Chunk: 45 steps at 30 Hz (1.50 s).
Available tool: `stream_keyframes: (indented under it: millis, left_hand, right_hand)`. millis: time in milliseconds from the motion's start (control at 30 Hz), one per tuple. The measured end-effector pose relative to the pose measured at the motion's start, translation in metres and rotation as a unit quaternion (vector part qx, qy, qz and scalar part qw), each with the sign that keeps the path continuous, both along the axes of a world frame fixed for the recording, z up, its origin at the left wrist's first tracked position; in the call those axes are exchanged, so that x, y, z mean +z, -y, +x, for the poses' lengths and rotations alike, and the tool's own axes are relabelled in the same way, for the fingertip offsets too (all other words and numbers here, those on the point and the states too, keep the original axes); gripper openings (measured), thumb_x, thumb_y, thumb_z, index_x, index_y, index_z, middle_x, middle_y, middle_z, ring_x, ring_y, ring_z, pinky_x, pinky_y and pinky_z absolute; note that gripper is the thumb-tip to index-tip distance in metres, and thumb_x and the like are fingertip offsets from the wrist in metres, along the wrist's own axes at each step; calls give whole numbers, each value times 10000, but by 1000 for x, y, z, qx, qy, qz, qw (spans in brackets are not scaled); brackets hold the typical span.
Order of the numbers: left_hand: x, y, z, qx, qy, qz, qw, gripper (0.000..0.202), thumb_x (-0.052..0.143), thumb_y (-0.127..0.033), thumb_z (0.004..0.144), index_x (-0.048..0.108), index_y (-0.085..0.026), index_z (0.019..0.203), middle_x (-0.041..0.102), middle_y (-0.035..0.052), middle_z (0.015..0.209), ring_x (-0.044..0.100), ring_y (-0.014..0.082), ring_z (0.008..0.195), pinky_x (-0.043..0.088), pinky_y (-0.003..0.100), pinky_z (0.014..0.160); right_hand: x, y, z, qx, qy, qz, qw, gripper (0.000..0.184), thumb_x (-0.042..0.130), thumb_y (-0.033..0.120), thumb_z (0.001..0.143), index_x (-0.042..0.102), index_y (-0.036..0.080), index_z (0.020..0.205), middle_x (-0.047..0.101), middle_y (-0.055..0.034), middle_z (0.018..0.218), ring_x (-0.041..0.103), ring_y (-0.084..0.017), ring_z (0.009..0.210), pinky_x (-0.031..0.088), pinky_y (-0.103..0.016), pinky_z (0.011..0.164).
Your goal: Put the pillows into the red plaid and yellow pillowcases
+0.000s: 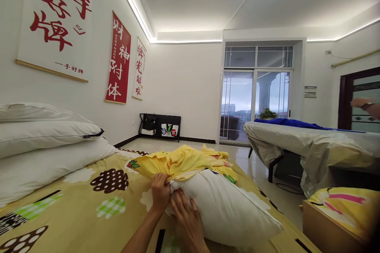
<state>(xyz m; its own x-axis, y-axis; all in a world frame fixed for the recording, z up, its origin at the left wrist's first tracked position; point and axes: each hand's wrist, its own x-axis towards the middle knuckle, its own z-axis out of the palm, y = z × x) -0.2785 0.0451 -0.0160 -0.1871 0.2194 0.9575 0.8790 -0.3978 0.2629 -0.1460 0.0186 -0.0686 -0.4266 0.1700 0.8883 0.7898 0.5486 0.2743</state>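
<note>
A white pillow [234, 209] lies on the bed [83, 225], close to the right edge of it. The fingers of the left hand [160, 193] are grasping the border of a yellow pillowcase [184, 161], at the near-left corner of the pillow. The right hand [187, 215] is just beside; its fingers are released and lie extended upon the white fabric. The pillowcase is crumpled along the far side of the pillow, towards the far edge of the bed; how much it covers, I cannot tell. At the left edge, other white pillows [44, 146] are stacked. Beyond the right edge stands a box [329, 225] with yellow cloth [350, 205].
</note>
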Motion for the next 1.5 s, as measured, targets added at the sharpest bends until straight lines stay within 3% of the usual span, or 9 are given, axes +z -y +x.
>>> stream_keyframes:
  millis: [167, 433, 600, 833, 1033, 1200, 1300, 1367, 1500]
  left_hand:
    - [-1, 1, 8, -24, -56, 54, 997, 228, 460, -46, 803, 443, -201, 637, 497, 7, 640, 458, 176, 673, 387, 279, 650]
    - [-13, -5, 36, -28, -218, 74, 973, 282, 445, -97, 875, 470, -184, 608, 504, 4, 608, 438, 170, 635, 323, 313, 667]
    - [-12, -18, 39, 5, -268, 83, 960, 216, 400, -94, 887, 577, -185, 804, 597, 32, 750, 482, 191, 730, 359, 361, 785]
    - [22, -44, 18, 86, -133, 50, 986, 165, 478, -53, 794, 546, -187, 725, 573, 36, 697, 476, 208, 702, 345, 321, 671]
    - [44, -22, 37, 71, -28, 37, 996, 292, 441, -1, 743, 361, -208, 553, 458, -14, 543, 427, 167, 587, 304, 289, 606]
    - [111, 37, 65, 14, -44, 60, 997, 289, 445, 12, 712, 341, -203, 549, 458, -5, 577, 442, 171, 643, 333, 300, 657]
    - [146, 72, 68, 13, -162, 46, 986, 245, 460, 12, 733, 450, -206, 622, 509, 6, 635, 466, 188, 684, 338, 323, 671]
    - [150, 83, 69, 31, -256, 32, 966, 227, 458, -3, 774, 502, -206, 684, 536, 17, 671, 468, 200, 683, 334, 333, 651]
    - [125, 78, 79, 33, -336, 13, 941, 182, 472, -82, 853, 531, -195, 724, 546, 31, 703, 479, 201, 686, 336, 323, 629]
  right_hand:
    - [3, -31, 5, -16, -21, -39, 999, 441, 531, 418, 892, 526, 244, 1296, 600, -27, 1287, 491, -209, 1197, 225, -371, 1030]
    - [-17, -77, 11, -40, -79, -17, 996, 292, 497, 170, 859, 659, 265, 1082, 720, -27, 954, 595, -237, 1009, 239, -407, 1057]
    - [-24, -81, 24, -43, -117, 6, 992, 278, 471, 181, 891, 672, 291, 1049, 721, -7, 943, 609, -223, 971, 151, -406, 1084]
    - [11, -49, 36, -63, -61, -5, 996, 474, 393, 220, 936, 406, 242, 1409, 487, -45, 1403, 392, -178, 1302, 74, -384, 1107]
    - [-2, 1, 60, -51, 126, 28, 990, 445, 414, 245, 906, 502, 199, 1341, 469, -51, 1418, 302, -176, 1358, 291, -338, 996]
    - [45, 52, 59, -35, 130, 50, 990, 550, 312, 84, 879, 416, 217, 1402, 487, -10, 1399, 390, -122, 1318, 400, -286, 716]
    - [74, 78, 62, 21, 75, 34, 996, 528, 390, 195, 913, 358, 237, 1438, 504, -44, 1383, 467, -219, 1274, 400, -332, 787]
    - [79, 85, 68, 35, 6, 16, 999, 563, 466, 230, 903, 335, 254, 1450, 526, -74, 1359, 506, -283, 1233, 364, -383, 892]
    - [71, 77, 78, 4, -47, -26, 999, 503, 466, 244, 910, 407, 247, 1410, 537, -96, 1347, 522, -298, 1209, 280, -410, 970]
